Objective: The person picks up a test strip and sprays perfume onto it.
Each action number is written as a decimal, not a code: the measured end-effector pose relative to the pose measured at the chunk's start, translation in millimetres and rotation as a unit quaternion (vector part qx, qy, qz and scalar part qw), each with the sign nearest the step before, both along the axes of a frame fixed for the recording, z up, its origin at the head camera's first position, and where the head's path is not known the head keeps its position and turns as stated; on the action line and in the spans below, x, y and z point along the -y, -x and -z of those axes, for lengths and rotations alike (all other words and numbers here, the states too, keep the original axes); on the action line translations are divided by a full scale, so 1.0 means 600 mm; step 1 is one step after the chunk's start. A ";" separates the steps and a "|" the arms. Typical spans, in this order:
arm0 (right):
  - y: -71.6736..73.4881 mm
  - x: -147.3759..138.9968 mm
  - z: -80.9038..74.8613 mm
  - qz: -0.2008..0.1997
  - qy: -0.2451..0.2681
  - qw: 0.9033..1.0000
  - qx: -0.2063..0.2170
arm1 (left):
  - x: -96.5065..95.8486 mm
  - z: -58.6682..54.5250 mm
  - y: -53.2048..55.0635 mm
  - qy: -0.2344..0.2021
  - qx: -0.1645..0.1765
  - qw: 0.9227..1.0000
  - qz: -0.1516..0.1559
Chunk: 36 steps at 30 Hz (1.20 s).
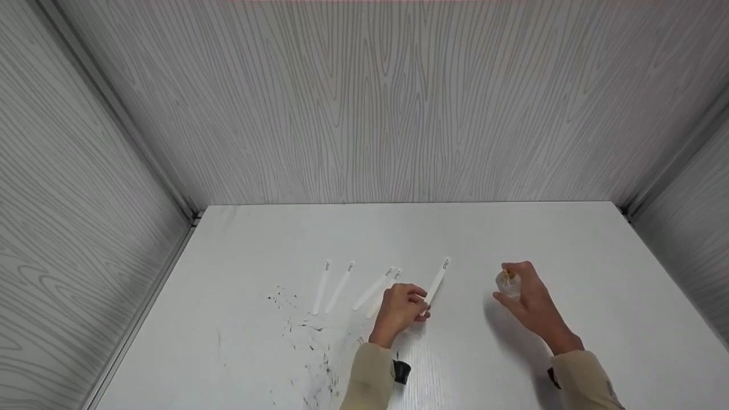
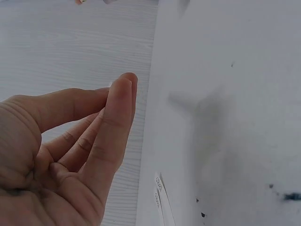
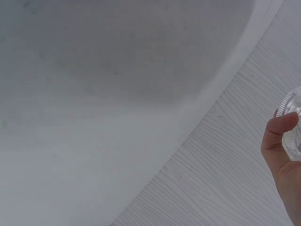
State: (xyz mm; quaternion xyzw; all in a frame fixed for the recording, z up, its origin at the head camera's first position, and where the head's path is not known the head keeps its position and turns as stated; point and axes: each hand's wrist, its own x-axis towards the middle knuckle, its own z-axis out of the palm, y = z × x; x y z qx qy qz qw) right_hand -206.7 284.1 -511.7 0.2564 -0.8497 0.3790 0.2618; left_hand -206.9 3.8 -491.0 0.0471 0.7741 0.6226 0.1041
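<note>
My left hand [image 1: 400, 307] pinches the lower end of a white paper test strip [image 1: 437, 281] with small print at its far tip. In the left wrist view the thumb and finger [image 2: 120, 99] meet, and the strip is almost wholly hidden behind them. Off to the right, my right hand [image 1: 534, 302] grips a clear glass perfume bottle [image 1: 508, 288] with a gold-coloured top, held above the table. One finger lies by that top. The right wrist view catches only part of the bottle's ridged round glass [image 3: 292, 106] at its right edge.
Several more white test strips [image 1: 340, 287] lie fanned out left of my left hand. Dark specks and smudges [image 1: 319, 341] mark the white table [image 1: 228, 273] at the front left. Wood-grain panels [image 1: 364, 102] enclose the table at the back and both sides.
</note>
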 end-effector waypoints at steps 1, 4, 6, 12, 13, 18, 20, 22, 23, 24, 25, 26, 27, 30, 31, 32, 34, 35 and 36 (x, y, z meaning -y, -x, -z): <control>0.000 0.000 0.001 0.000 -0.001 1.000 -0.001 | -0.002 -0.001 -0.001 0.001 -0.002 1.000 0.001; 0.001 0.000 0.002 0.001 -0.003 1.000 -0.005 | -0.004 -0.001 -0.003 0.002 -0.003 1.000 0.003; 0.001 0.000 0.002 0.001 -0.003 1.000 -0.006 | -0.004 0.000 -0.004 0.001 -0.004 1.000 0.004; 0.000 0.002 0.000 0.008 -0.013 1.000 -0.006 | -0.003 0.002 -0.004 0.000 -0.006 1.000 0.006; -0.001 0.003 0.000 0.012 -0.013 1.000 -0.003 | -0.003 0.001 -0.004 0.001 -0.009 1.000 0.007; -0.004 0.009 -0.005 0.026 0.005 1.000 0.012 | -0.001 0.001 -0.006 -0.003 -0.006 1.000 0.011; -0.003 0.010 -0.006 0.026 0.012 1.000 0.009 | 0.000 0.001 -0.005 -0.005 0.001 1.000 0.010; -0.002 0.011 -0.007 0.023 0.014 1.000 0.000 | 0.000 0.000 -0.005 -0.002 0.001 1.000 0.009; -0.001 0.011 -0.006 0.022 0.015 1.000 -0.003 | -0.001 0.000 -0.005 -0.002 0.001 1.000 0.009; -0.001 0.010 -0.006 0.022 0.015 1.000 -0.006 | -0.001 0.000 -0.005 -0.003 0.002 1.000 0.009; 0.000 0.010 -0.005 0.023 0.015 1.000 -0.008 | -0.001 0.000 -0.005 -0.002 0.002 1.000 0.009; 0.000 0.009 -0.004 0.023 0.015 1.000 -0.009 | -0.001 0.000 -0.006 -0.002 0.001 1.000 0.009; 0.000 0.008 -0.004 0.024 0.015 1.000 -0.009 | -0.001 -0.001 -0.006 -0.001 0.000 1.000 0.008; 0.002 0.006 -0.004 0.031 0.018 0.999 -0.006 | 0.001 0.000 -0.006 -0.002 0.002 1.000 0.007; 0.002 0.005 -0.004 0.034 0.018 0.999 -0.005 | 0.001 0.000 -0.006 0.000 0.001 1.000 0.007; 0.002 0.005 -0.004 0.038 0.019 0.999 -0.003 | 0.001 -0.001 -0.007 0.001 0.001 1.000 0.006; 0.003 0.004 -0.006 0.045 0.021 0.999 -0.001 | 0.002 -0.001 -0.006 0.002 0.002 1.000 0.007; 0.003 0.003 -0.006 0.047 0.022 0.999 0.001 | 0.002 -0.001 -0.006 0.002 0.003 1.000 0.006; 0.003 0.002 -0.007 0.050 0.021 0.999 0.002 | 0.002 -0.001 -0.006 0.004 0.002 1.000 0.006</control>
